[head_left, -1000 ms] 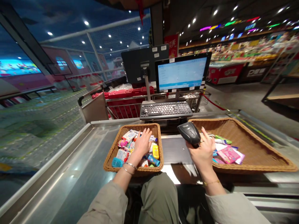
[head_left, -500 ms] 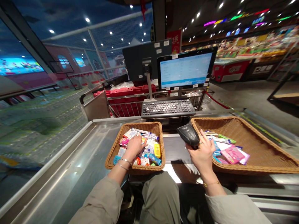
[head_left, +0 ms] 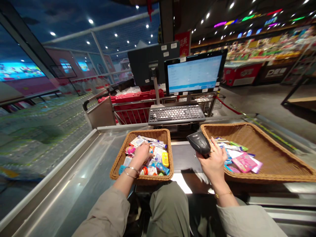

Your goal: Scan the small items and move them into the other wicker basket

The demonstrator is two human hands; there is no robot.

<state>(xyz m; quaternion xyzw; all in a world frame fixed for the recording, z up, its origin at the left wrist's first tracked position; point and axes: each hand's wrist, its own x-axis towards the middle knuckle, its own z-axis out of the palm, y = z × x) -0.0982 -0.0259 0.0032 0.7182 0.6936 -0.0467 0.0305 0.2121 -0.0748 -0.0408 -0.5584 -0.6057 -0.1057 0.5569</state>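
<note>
My left hand [head_left: 141, 156] is down inside the smaller wicker basket [head_left: 115, 167], its fingers curled in among small packaged goods. Their tips are partly hidden, and I cannot make out what they hold. Around it lie a yellow pack [head_left: 165, 159], a blue tube-shaped item [head_left: 162, 168], a pink round item [head_left: 130, 150] and several boxes. A black barcode scanner [head_left: 198, 143] is gripped in my right hand [head_left: 215, 166], its head tilted up toward the left, above the gap between the baskets. The larger wicker basket [head_left: 276, 159], just right of that hand, contains a pink packet [head_left: 245, 162] and other flat packets.
Behind the baskets stand a keyboard [head_left: 176, 113] and a lit monitor [head_left: 195, 74], with a second dark monitor [head_left: 142, 65] turned away. A metal counter [head_left: 81, 174] with a raised edge runs along the left. Beyond is a shopping cart [head_left: 130, 112] with red crates.
My left hand has sunk slightly, its fingers curling further among the goods. The right hand holds the scanner almost unmoved. The whole view has shifted a little.
</note>
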